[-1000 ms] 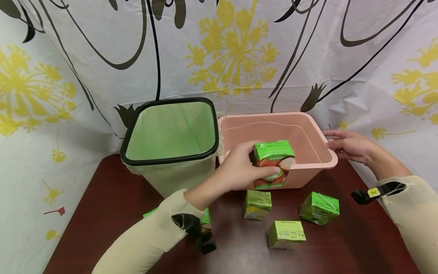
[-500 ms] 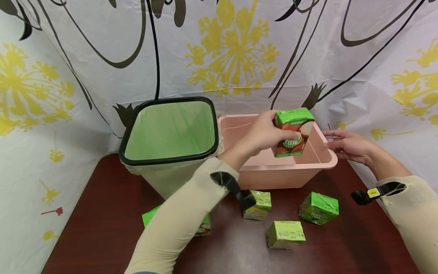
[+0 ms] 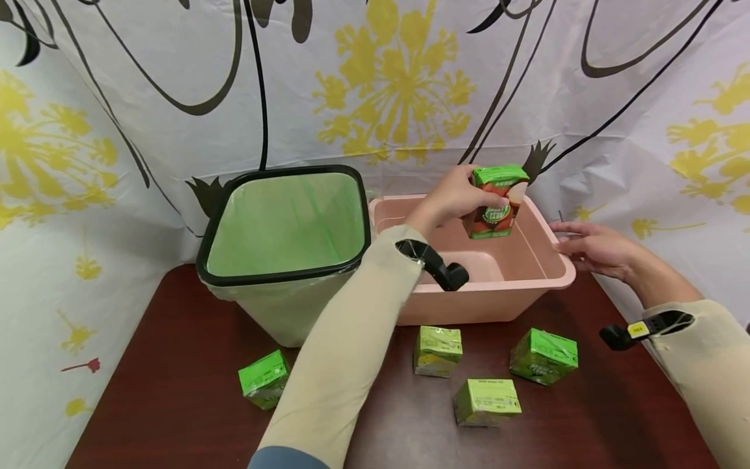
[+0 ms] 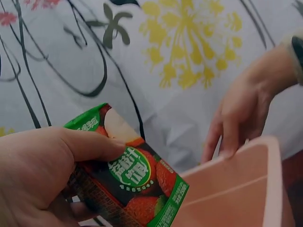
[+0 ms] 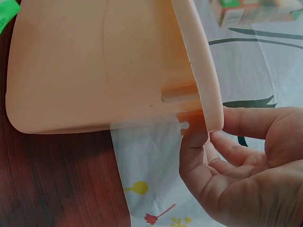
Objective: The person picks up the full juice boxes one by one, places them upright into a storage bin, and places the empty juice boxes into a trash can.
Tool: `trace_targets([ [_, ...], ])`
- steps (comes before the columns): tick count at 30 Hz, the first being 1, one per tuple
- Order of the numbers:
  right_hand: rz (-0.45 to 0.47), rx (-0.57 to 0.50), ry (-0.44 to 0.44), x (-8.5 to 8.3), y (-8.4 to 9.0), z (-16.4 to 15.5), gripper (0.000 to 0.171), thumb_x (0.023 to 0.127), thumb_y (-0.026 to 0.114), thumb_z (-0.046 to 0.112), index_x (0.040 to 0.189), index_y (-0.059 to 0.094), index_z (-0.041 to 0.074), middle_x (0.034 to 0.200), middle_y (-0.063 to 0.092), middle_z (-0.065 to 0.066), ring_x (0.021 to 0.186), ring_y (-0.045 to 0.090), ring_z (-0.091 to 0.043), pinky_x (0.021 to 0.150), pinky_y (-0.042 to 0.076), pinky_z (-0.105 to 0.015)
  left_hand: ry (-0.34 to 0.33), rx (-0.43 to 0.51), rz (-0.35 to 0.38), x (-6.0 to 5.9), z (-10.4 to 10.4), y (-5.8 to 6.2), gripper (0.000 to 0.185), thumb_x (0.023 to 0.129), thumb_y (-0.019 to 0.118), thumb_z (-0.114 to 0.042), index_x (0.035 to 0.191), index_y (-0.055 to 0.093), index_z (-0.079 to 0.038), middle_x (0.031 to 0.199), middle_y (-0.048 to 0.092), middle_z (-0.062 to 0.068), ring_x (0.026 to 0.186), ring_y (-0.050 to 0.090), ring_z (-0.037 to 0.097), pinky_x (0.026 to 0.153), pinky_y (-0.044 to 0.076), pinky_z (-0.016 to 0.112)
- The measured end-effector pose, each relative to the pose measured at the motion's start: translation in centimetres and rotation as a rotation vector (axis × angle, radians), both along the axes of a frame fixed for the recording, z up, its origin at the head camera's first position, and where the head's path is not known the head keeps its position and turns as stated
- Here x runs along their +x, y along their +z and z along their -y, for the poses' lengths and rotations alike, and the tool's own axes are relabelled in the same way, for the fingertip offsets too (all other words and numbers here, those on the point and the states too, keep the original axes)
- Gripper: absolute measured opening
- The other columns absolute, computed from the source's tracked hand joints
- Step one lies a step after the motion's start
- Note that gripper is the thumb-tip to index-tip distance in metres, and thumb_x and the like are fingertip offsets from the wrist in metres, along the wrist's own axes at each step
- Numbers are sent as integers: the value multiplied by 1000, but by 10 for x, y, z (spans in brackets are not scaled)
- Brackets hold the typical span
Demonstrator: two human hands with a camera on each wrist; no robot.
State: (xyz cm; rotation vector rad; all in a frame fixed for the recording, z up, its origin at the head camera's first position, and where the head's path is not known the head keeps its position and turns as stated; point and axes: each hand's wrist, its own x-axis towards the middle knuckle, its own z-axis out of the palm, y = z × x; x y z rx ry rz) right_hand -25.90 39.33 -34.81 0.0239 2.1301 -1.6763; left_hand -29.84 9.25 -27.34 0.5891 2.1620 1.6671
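Over the back right part of the pink plastic bin (image 3: 463, 306), my left hand (image 3: 451, 195) grips a green-topped juice box (image 3: 497, 202). Strawberries and Chinese lettering show on its front in the left wrist view, the thumb (image 4: 102, 145) lying across it. At the bin's right end, my right hand (image 3: 603, 251) pinches the rim (image 5: 206, 71), its fingers curled around the edge. Below the bin, on the table, stand a small yellow-green box (image 3: 438, 352), a similar box (image 3: 487, 402) nearer me, and a green box (image 3: 545, 357) to the right.
A black-rimmed bin (image 3: 287, 270) with a light green inside stands directly left of the pink one. Another green box (image 3: 265, 380) sits beside my left sleeve (image 3: 346, 339) on the dark red table (image 3: 176, 404). A flower-patterned white cloth (image 3: 398, 85) hangs behind.
The juice box in my left hand has moved right and back, from the bin's front edge to above its far right. My right hand has stayed at the rim.
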Motion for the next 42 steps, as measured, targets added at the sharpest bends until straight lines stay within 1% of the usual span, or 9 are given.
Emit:
trace_targets([
  [4, -4, -23, 4, 0, 1, 0, 36, 106, 48, 0, 111, 60, 33, 100, 70, 7, 87, 66, -8, 73, 58, -27, -18, -19, 4, -14, 1, -9, 40, 91, 79, -12, 127, 62, -5, 104, 68, 8, 90, 69, 19, 72, 60, 32],
  [7, -8, -23, 4, 0, 1, 1, 37, 106, 48, 0, 111, 61, 34, 101, 70, 7, 88, 67, -9, 73, 59, -27, 1, -37, 2, -22, 1, -19, 42, 91, 78, -12, 129, 62, -4, 107, 68, 9, 94, 68, 20, 75, 58, 29],
  [14, -10, -28, -3, 1, 1, 0, 35, 105, 48, -1, 112, 60, 32, 101, 70, 7, 88, 67, -9, 73, 59, -28, 156, -72, -46, -38, -4, -45, 49, 88, 82, -16, 133, 63, -10, 115, 68, 6, 102, 65, 18, 81, 55, 26],
  [18, -5, -21, -4, 2, -1, -1, 36, 106, 47, -1, 112, 59, 32, 102, 70, 7, 89, 68, -9, 73, 59, -28, 212, -97, -59, -43, -3, -62, 51, 87, 84, -15, 134, 64, -12, 119, 68, 6, 106, 64, 19, 84, 55, 28],
  [26, -19, -2, 17, 1, -1, -2, 31, 106, 47, 1, 118, 53, 29, 104, 68, 9, 90, 67, -8, 74, 59, -27, 209, -63, 25, -45, 2, -91, 47, 85, 80, 1, 130, 66, -4, 115, 67, 12, 102, 65, 24, 86, 57, 36],
  [29, -20, -21, 15, 1, -1, -2, 34, 106, 47, -1, 117, 56, 30, 103, 69, 7, 90, 67, -9, 74, 59, -28, 202, -43, 46, -46, 2, -96, 45, 86, 78, 5, 129, 66, -2, 118, 66, 15, 105, 65, 26, 89, 57, 39],
  [33, -17, -56, 7, 0, -1, -2, 39, 105, 47, -3, 112, 62, 31, 102, 69, 4, 89, 68, -11, 73, 59, -29, 204, -41, 27, -46, 1, -99, 41, 85, 79, 4, 125, 70, -2, 120, 67, 17, 107, 65, 29, 91, 57, 40],
  [37, -14, -57, -1, 0, 0, -2, 40, 105, 47, -4, 111, 64, 32, 102, 70, 3, 89, 68, -12, 73, 59, -29, 232, -78, 13, -45, 2, -99, 42, 86, 81, 0, 126, 71, -4, 122, 68, 15, 109, 64, 27, 90, 56, 37],
  [42, -11, -64, -1, -1, 0, -1, 40, 105, 46, -4, 110, 64, 31, 101, 70, 2, 88, 68, -12, 73, 59, -29, 264, -145, -5, -46, 2, -100, 41, 85, 82, -1, 124, 71, -1, 119, 69, 16, 103, 65, 24, 82, 57, 31],
])
